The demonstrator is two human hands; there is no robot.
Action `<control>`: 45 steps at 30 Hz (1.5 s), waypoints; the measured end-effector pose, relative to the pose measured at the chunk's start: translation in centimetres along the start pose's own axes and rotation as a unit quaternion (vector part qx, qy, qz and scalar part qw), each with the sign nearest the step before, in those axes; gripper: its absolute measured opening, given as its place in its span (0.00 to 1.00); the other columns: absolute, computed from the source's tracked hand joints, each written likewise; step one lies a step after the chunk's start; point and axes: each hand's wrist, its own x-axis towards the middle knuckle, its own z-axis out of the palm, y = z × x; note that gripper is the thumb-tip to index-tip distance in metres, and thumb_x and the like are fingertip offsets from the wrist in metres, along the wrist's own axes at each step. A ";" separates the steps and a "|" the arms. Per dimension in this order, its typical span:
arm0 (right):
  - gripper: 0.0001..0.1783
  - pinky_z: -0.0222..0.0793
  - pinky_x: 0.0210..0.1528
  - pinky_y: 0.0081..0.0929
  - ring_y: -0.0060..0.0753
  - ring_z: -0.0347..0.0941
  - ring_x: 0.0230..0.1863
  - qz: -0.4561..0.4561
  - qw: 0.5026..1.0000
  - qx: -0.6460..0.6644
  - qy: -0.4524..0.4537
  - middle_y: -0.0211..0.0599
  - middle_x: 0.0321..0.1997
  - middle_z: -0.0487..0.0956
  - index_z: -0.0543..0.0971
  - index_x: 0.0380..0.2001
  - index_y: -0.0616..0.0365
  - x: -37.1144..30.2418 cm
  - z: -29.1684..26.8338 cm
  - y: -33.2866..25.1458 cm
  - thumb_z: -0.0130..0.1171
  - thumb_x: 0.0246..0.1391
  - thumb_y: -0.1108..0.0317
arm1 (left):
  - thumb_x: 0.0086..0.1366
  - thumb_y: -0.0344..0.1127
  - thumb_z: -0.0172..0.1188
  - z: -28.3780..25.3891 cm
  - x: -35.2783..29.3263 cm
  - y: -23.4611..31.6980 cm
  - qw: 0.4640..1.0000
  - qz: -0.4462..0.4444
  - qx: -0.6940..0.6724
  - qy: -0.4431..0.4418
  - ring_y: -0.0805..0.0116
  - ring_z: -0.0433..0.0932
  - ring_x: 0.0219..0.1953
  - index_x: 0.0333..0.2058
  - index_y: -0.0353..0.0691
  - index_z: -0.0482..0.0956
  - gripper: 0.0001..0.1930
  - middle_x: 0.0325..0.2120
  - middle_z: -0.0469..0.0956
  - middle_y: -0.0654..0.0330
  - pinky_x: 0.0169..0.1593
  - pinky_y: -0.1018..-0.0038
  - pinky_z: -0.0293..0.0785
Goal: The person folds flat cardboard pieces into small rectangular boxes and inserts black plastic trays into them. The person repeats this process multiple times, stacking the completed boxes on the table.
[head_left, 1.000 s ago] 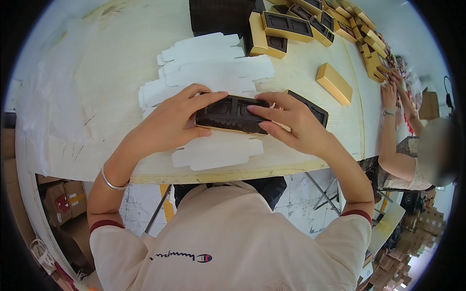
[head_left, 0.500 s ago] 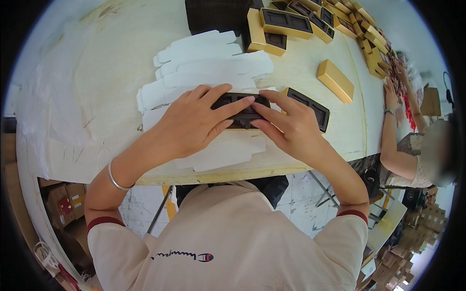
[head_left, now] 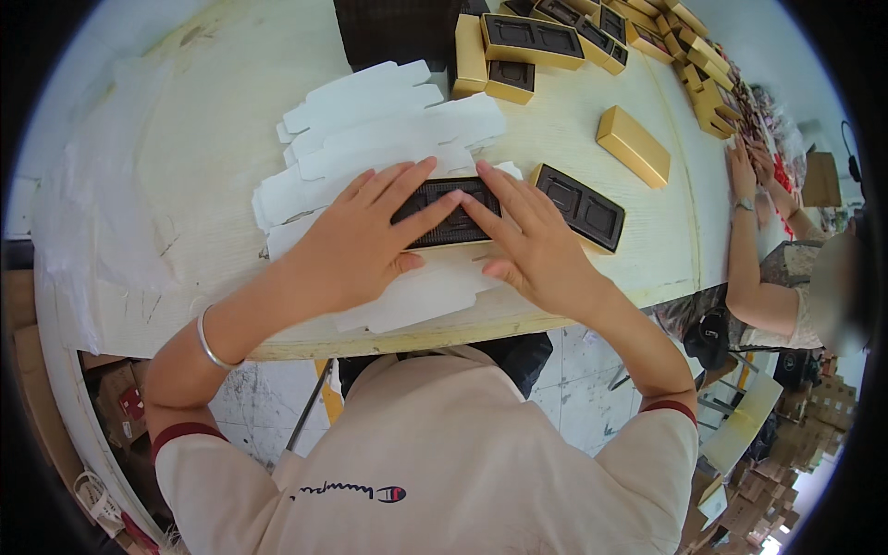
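A black molded tray [head_left: 450, 228] sits inside a gold box lying crosswise at the table's near side, on flat white carton blanks [head_left: 388, 129]. Over its left end spreads my left hand [head_left: 351, 242], fingers stretched out, the index fingertip on the tray and the thumb by the near edge. My right hand [head_left: 536, 252] lies across the right end, its fingers extended, one fingertip meeting the left index near the middle and the thumb away from the box. Just right of that hand rests another gold box with a black tray [head_left: 581, 208].
A closed-looking gold box [head_left: 634, 148] lies farther right. Beyond the blanks stand a dark box [head_left: 393, 32] and gold boxes with black trays [head_left: 532, 42], several more piled at far right. Clear plastic sheeting [head_left: 102, 203] covers the left side. Another person's arm [head_left: 745, 227] reaches in at right.
The black tray sits lower and flatter in the gold box. My thumbs have come off the tray's near side and my fingers have straightened across it. The view has shifted slightly.
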 end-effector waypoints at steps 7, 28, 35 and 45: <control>0.15 0.67 0.54 0.37 0.47 0.70 0.54 0.055 0.986 0.144 0.068 0.48 0.57 0.69 0.81 0.41 0.59 0.7 -1.4 0.9 0.65 0.46 0.70 | 0.58 0.49 0.61 -2.8 -1.5 -1.4 0.975 -0.013 -0.140 0.170 0.50 0.53 0.65 0.64 0.47 0.57 0.38 0.65 0.53 0.51 0.67 0.55 0.48; 0.11 0.66 0.40 0.36 0.42 0.73 0.38 -0.091 0.995 0.039 -0.006 0.38 0.35 0.77 0.77 0.30 0.59 1.5 -0.2 -2.6 0.64 0.47 0.64 | 0.54 0.33 0.64 -1.4 -5.4 2.9 0.984 -0.048 -0.085 0.147 0.60 0.74 0.32 0.31 0.35 0.79 0.08 0.29 0.77 0.58 0.36 0.68 0.72; 0.08 0.63 0.36 0.31 0.38 0.70 0.29 0.040 0.982 0.180 -0.036 0.35 0.25 0.76 0.77 0.27 0.59 3.7 -0.3 -2.7 0.67 0.43 0.74 | 0.53 0.30 0.65 -0.9 -5.1 1.6 0.967 -0.134 -0.127 0.178 0.63 0.71 0.25 0.24 0.36 0.79 0.05 0.21 0.73 0.60 0.29 0.70 0.68; 0.10 0.65 0.41 0.32 0.36 0.72 0.36 -0.126 0.992 0.015 0.002 0.34 0.31 0.77 0.77 0.28 0.57 3.5 1.4 -2.1 0.67 0.40 0.73 | 0.51 0.31 0.67 0.2 -5.3 1.2 0.967 -0.063 -0.012 0.248 0.66 0.73 0.27 0.24 0.39 0.79 0.06 0.23 0.76 0.64 0.29 0.75 0.70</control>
